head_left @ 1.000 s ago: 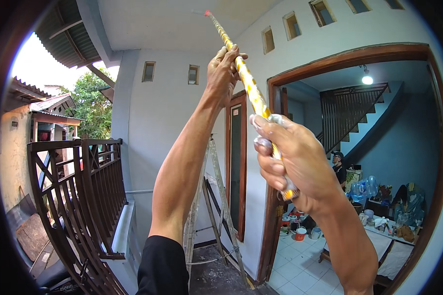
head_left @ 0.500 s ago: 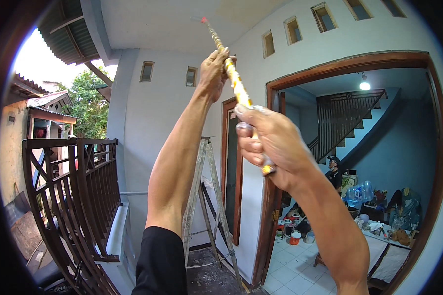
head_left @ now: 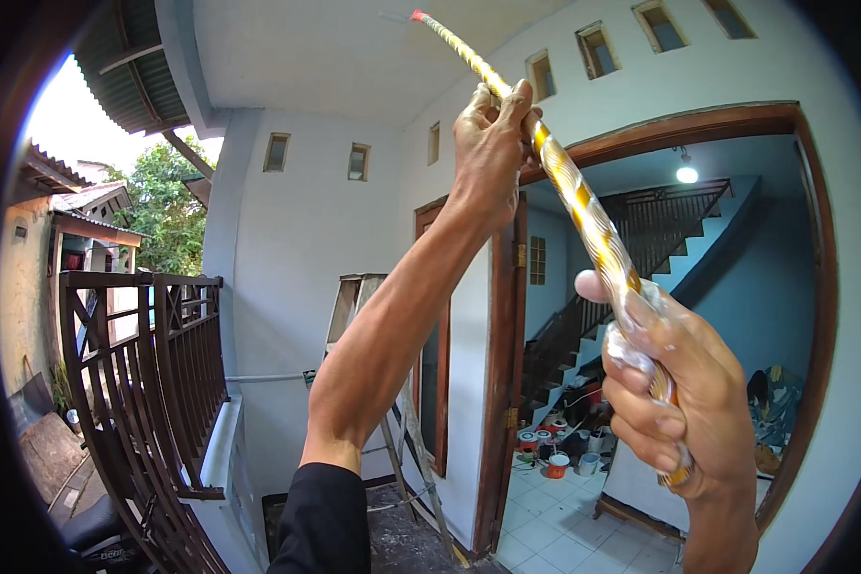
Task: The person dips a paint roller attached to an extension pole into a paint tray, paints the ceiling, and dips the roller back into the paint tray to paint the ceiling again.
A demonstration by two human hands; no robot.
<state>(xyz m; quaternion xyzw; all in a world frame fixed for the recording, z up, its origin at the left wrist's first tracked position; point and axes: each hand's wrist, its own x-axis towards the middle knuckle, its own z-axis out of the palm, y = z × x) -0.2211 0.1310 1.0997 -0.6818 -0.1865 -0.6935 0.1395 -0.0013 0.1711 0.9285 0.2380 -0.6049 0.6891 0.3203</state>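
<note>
Both of my hands grip a long pole (head_left: 588,210) with gold and white spiral stripes, smeared with white at its lower part. It slants up and to the left toward the ceiling (head_left: 297,57), ending in a red tip with a thin, faint piece beyond it. Higher up the shaft, my left hand (head_left: 493,148) has its fingers closed round the pole. Near the butt end, my right hand (head_left: 684,383) is wrapped round it, with white smears on the fingers. Whether the far end touches the ceiling, I cannot tell.
A stepladder (head_left: 407,450) stands by the wall, behind my left arm. Dark metal railing (head_left: 148,383) runs along the left. To the right, a wood-framed doorway (head_left: 674,122) opens on a room with stairs (head_left: 641,258) and several paint buckets (head_left: 558,466) on white tiles.
Both hands have moved right; the right one is also lower, and the left one slightly lower. The pole now slants more. A person inside the doorway is no longer visible.
</note>
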